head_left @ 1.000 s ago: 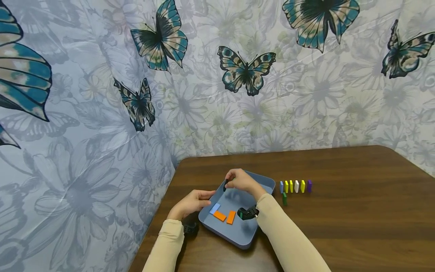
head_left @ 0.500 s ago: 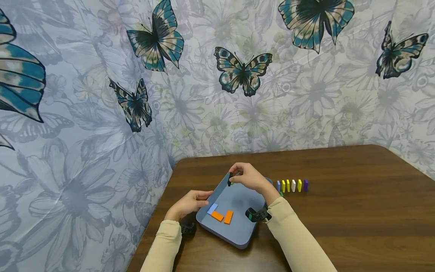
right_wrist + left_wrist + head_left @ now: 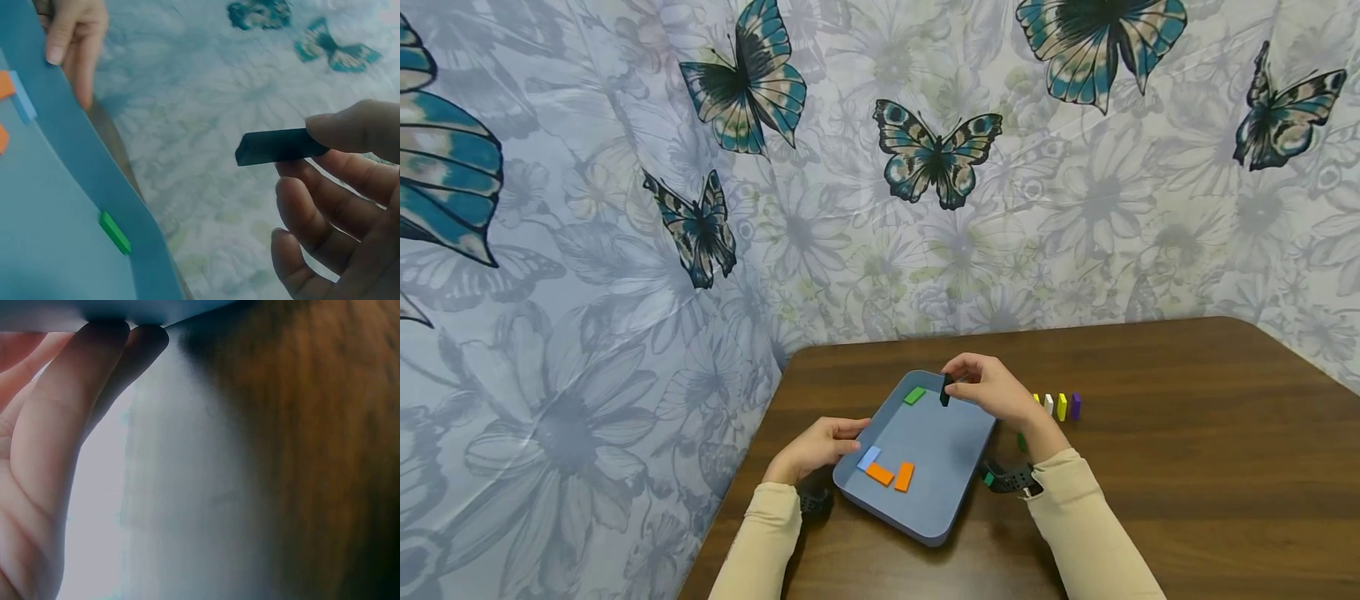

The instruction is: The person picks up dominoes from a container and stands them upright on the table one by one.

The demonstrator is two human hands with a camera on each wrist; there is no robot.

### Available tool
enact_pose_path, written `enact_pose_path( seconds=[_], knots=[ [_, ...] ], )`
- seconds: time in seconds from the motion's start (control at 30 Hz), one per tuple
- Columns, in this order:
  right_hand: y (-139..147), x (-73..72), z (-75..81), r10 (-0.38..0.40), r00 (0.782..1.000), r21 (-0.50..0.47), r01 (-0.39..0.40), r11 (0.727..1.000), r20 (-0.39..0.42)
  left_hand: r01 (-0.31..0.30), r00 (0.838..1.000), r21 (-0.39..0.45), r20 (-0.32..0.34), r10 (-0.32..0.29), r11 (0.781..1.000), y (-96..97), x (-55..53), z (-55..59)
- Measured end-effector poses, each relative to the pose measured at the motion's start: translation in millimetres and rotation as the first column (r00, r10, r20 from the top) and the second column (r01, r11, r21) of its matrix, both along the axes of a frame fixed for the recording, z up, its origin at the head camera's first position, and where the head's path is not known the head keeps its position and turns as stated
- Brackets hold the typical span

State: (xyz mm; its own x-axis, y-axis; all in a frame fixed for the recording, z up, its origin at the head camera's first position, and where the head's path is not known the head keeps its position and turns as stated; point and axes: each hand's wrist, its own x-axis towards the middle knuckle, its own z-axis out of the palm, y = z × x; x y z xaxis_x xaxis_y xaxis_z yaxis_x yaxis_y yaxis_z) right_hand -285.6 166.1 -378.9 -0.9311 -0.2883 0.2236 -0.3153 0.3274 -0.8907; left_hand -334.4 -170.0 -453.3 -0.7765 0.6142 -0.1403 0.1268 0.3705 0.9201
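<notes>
The right hand [image 3: 988, 390] is pinching a black block [image 3: 946, 389] near one end, its thumb pressing one side and a finger backing the other, while the remaining fingers are curling loosely around nothing. The block is hanging in the air over the far end of the tray [image 3: 932, 437], near a green block [image 3: 914, 396] lying in the far left corner. The left hand [image 3: 820, 446] is lightly gripping the tray's left wall, its thumb crossing the rim and its fingers staying nearly straight outside.

The block is looking light, stiff and hard to break. Its flat faces are probably offering enough friction, though a narrow piece could be twisting in a careless pinch; holding across two opposite long faces, near an end, is seeming best. The tray is appearing rigid and light enough to slide, so its wall is giving a sensible handhold.

The right hand is covering part of the tray's far rim and the block's gripped end. The right wrist is hiding part of the row on the worktop [image 3: 1210, 467], leaving a dark green block [image 3: 1022, 442] barely showing. The left wrist view is blurring badly, and the right wrist view is cutting off the orange blocks [image 3: 880, 475].
</notes>
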Motion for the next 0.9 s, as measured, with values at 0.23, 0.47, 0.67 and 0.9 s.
enact_pose_path(
  seconds=[0.23, 0.47, 0.67, 0.9],
  knots=[
    [39, 7.9, 5.5, 0.028, 1.0, 0.014, -0.028, 1.0, 0.007, 0.01, 1.0, -0.002, 0.0, -0.01, 1.0, 0.9, -2.4, -2.7],
    [70, 16.1, 7.5, 0.02, 1.0, 0.028, -0.02, 0.999, 0.018, 0.005, 1.0, -0.005, 0.002, -0.005, 1.0, 1.2, -1.7, -1.0],
    [91, 19.7, 4.4, 0.005, 1.0, 0.091, -0.008, 0.996, 0.031, 0.003, 1.0, -0.006, 0.003, -0.003, 1.0, 1.7, -0.8, 0.4],
    [109, 20.9, -1.7, -0.008, 0.998, 0.103, 0.002, 0.995, 0.058, 0.007, 1.0, -0.003, -0.001, -0.007, 1.0, 3.3, -1.4, -0.3]
  ],
)
